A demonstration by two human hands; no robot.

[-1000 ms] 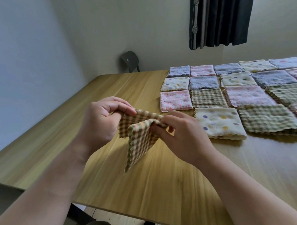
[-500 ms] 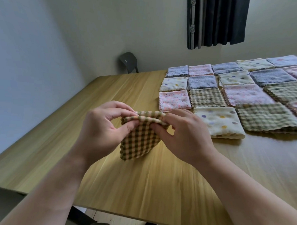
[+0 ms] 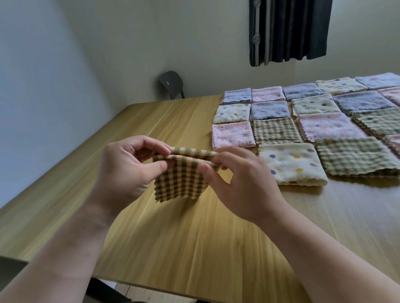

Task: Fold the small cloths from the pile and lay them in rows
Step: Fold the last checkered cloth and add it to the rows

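Pale wooden table (image 3: 190,242) in a plain-walled room. A dark curtain (image 3: 289,29) hangs on the far wall and a grey chair (image 3: 171,83) back shows at the far edge.

Folded cloths (image 3: 275,131) lie in close rows across the right half of the table, edges nearly touching. The nearest are a cream dotted cloth (image 3: 292,164) and a pink cloth (image 3: 233,134). The unfolded pile is not in view. No container is in view; everything sits directly on the wood.

Left hand (image 3: 122,171) and right hand (image 3: 243,183) each pinch a top corner of a green-and-tan checked cloth (image 3: 181,182), thumb in front and fingers behind. It is held just above the table, near the front-left corner of the rows. The upper edge is doubled and the lower part hangs free.

Judged step: the fold is essentially made, with corners being evened. The next move calls for lowering it flat and square. The likely slot is the bare patch in front of the pink cloth, beside the cream dotted one. Risk: the layers slip apart on release.
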